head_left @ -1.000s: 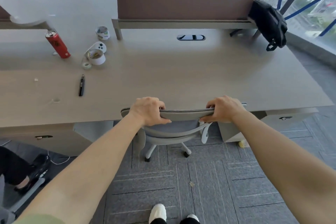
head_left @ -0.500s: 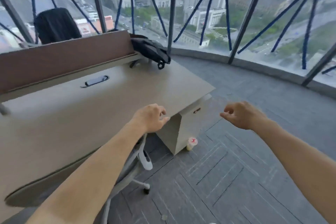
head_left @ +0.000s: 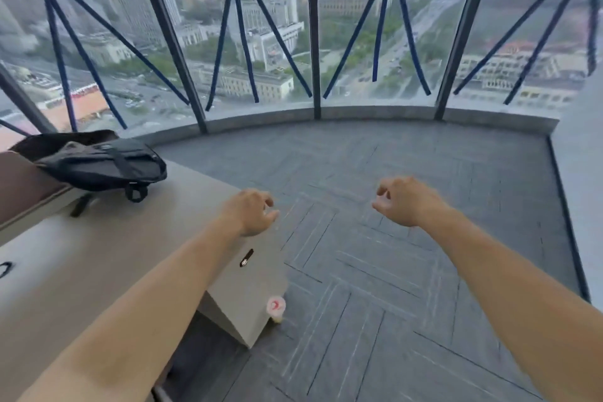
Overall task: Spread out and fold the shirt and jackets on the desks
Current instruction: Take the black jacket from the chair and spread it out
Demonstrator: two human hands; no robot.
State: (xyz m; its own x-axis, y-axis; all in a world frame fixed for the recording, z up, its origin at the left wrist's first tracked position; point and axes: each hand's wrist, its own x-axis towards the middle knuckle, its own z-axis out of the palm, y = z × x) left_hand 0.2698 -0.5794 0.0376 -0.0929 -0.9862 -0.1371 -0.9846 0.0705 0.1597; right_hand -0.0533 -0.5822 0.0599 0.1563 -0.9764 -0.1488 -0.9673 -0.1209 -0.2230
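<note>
Shirt and jackets: where they lie cannot be told from this view. The left hand hovers over the end corner of the worktop. Its grip is loosely curled, the fingers bent inward and holding nothing. The right hand hangs in the air out past that end of the worktop, above the grey carpet floor and well apart from the worktop's edge. Its grip is loosely curled as well and has hold of nothing. Both forearms are bare.

A black bag lies at the far edge of the worktop, against a brown divider panel, with a strap loop drooping onto the worktop surface. Under the worktop's end stands a pale drawer cabinet with a small dark fitting on its face. A small cup with a pink and white top stands on the carpet just beside the cabinet's foot. Beyond the worktop a curved wall of windows in dark frames, crossed with blue tape, looks out on city buildings. The whole view is somewhat blurred.
</note>
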